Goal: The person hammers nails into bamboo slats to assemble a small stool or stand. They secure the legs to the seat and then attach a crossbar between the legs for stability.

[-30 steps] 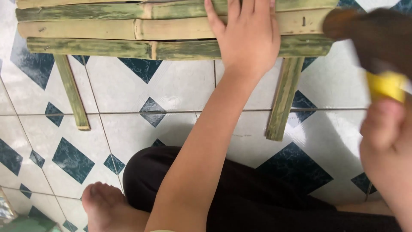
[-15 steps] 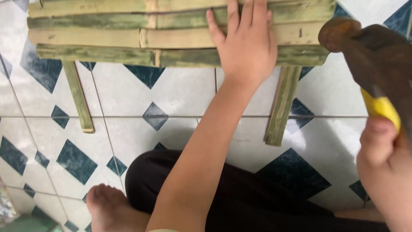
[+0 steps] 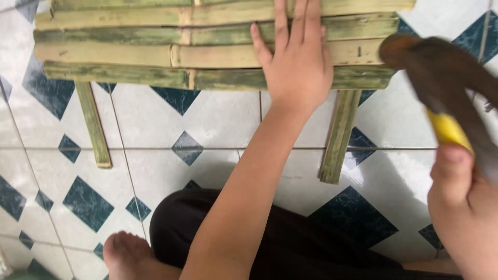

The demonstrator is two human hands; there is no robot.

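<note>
Bamboo slat panel [image 3: 155, 52]: four slats laid across two crosspieces; left hand [image 3: 298, 67], fingers together, flat on it; right hand [image 3: 461, 207] clamped on a raised hammer [image 3: 441, 72] beside it.

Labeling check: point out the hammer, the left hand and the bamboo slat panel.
hammer [image 3: 441, 67]: head view, on its dark, blurred head.
left hand [image 3: 298, 67]: head view, back of the hand, flat on the slats.
bamboo slat panel [image 3: 129, 52]: head view, a pale slat left of the hand.

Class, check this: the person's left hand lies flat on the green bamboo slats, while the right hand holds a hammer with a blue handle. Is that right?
Not quite. In the head view the hammer in the right hand has a yellow handle, not a blue one. The rest stands: the left hand lies flat on the green bamboo slats.
</note>
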